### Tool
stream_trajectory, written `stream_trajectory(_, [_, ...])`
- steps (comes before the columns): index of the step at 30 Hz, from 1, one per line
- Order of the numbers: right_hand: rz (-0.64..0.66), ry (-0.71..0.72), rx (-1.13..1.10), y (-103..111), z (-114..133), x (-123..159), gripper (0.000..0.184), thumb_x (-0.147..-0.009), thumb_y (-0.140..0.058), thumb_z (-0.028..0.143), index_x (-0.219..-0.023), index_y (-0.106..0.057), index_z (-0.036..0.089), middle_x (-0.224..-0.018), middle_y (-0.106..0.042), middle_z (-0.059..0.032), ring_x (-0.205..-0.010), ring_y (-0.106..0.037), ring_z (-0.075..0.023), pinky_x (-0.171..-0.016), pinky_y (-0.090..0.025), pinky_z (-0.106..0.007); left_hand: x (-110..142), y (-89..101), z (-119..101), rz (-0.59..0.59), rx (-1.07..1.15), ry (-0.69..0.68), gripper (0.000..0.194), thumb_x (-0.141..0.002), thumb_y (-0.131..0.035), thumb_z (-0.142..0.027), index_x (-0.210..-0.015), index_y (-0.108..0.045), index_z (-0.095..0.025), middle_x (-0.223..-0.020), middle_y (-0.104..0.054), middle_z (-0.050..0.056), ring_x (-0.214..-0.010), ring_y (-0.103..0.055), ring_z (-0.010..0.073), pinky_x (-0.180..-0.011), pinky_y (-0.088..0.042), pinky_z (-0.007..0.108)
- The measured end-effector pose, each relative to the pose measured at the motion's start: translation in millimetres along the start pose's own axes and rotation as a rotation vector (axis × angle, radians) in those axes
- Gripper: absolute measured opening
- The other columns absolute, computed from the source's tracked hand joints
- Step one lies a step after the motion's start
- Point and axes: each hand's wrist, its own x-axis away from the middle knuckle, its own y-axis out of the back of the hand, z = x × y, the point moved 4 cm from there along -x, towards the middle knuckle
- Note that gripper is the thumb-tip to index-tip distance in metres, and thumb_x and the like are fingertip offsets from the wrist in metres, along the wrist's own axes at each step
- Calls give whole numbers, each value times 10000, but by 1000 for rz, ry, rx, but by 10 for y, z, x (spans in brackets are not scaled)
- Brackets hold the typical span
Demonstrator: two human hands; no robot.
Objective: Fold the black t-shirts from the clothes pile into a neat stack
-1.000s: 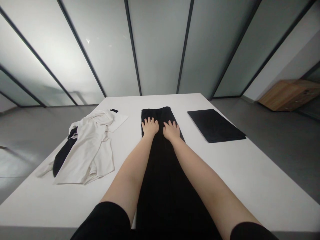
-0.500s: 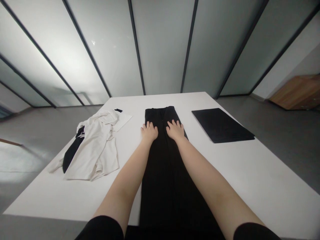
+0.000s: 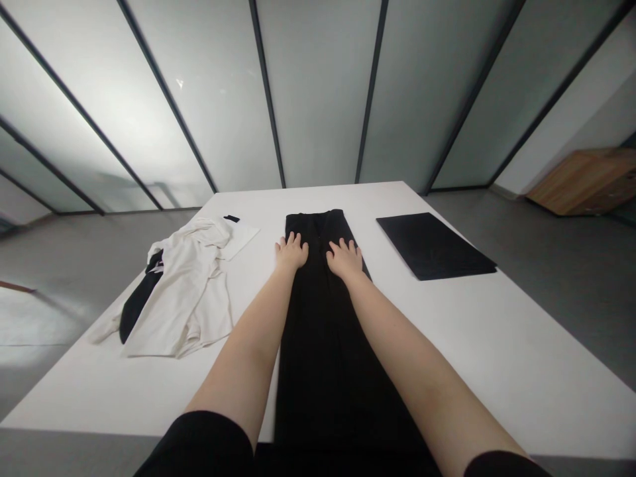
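Observation:
A pair of black trousers (image 3: 322,344) lies lengthwise down the middle of the white table (image 3: 527,358), waistband at the far end. The near end runs to the table's front edge, where it merges with dark clothing. My left hand (image 3: 292,252) rests on the left side of the trousers below the waistband, palm down with fingers spread. On the right side, level with it, my right hand (image 3: 344,258) lies flat, fingers apart. Neither hand grips the cloth.
White clothing (image 3: 183,285) lies in a loose heap on the left, with a black piece (image 3: 142,301) beneath it. A flat black folded item (image 3: 432,246) sits on the right. Frosted glass panels (image 3: 318,93) stand behind the table; a wooden cabinet (image 3: 581,182) is at far right.
Both hands have shifted slightly up the trousers toward the waistband, still spread on the cloth. The whole view has moved a little, so everything sits slightly further left.

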Motion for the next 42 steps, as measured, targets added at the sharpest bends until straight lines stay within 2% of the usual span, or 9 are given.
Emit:
stream_trajectory(7, [13,-1,60,80,-455,60,661,-1126,-233,418,-1735,-355,194,-1819,-260,-128,-1632,-272,-428,-1296,-216,-619,207,117,286,-121,10,151,737,-1100,-219,-537,-1692,-421,-148,-1740,-412,187,-1616,-329,444,-1284,-272,649])
stream_trajectory(13, [-36,-24,92,119,-820,298,637,-1114,-268,368,-1675,-437,119,-1780,-347,-161,-1622,-303,-418,-1297,-220,-607,498,190,653,-91,-96,28,669,-1100,-326,-483,-1664,-453,-146,-1740,-406,205,-1609,-351,431,-1274,-298,636])
stream_trajectory(18, [-34,54,27,85,-918,776,622,-1078,-442,426,-1612,-508,114,-1736,-421,-184,-1599,-357,-406,-1299,-268,-557,1024,138,749,-60,-78,-143,639,-1096,-410,-499,-1645,-471,-178,-1736,-423,180,-1623,-349,395,-1310,-271,583])
stream_trajectory(24, [-58,92,-325,232,-949,1169,360,-955,-643,431,-1230,-698,206,-1287,-722,-176,-1244,-655,-352,-1119,-486,-479,1496,194,619,-69,127,-265,382,-1031,-564,-415,-1339,-653,-207,-1433,-677,164,-1358,-622,327,-1192,-450,473])
stream_trajectory(27, [58,-50,-727,289,-936,1175,393,-949,-650,485,-1261,-631,246,-1087,-747,-90,-1021,-718,-275,-907,-566,-402,1486,264,540,-60,244,-200,273,-997,-615,-380,-1221,-627,-224,-1166,-735,129,-1151,-699,314,-1050,-527,454])
stream_trajectory(31, [252,-157,-1091,316,-887,1163,548,-928,-693,470,-1417,-547,271,-948,-748,-19,-839,-728,-221,-700,-549,-310,1432,300,553,19,543,-25,489,-985,-627,-344,-1422,-438,-231,-924,-718,19,-843,-728,237,-816,-541,356])
stream_trajectory(34, [335,-137,-1093,347,-878,1160,537,-892,-750,397,-1392,-604,267,-990,-763,-35,-863,-739,-217,-709,-564,-303,1423,319,579,108,622,-39,546,-941,-651,-296,-1438,-429,-258,-723,-603,-87,-686,-662,186,-717,-487,297])
stream_trajectory(38, [483,-69,-976,367,-892,1180,448,-865,-783,336,-1290,-682,235,-898,-738,-29,-755,-693,-188,-655,-555,-279,1427,359,634,275,684,-141,447,-895,-672,-300,-1323,-544,-271,-631,-466,-125,-541,-525,131,-571,-405,246])
stream_trajectory(42, [823,-17,-886,349,-950,1327,340,-786,-851,289,-1096,-730,221,-725,-625,32,-567,-565,-122,-505,-472,-222,1524,373,721,632,791,-187,389,-841,-769,-390,-1166,-600,-257,-630,-463,-123,-455,-500,104,-466,-384,219])
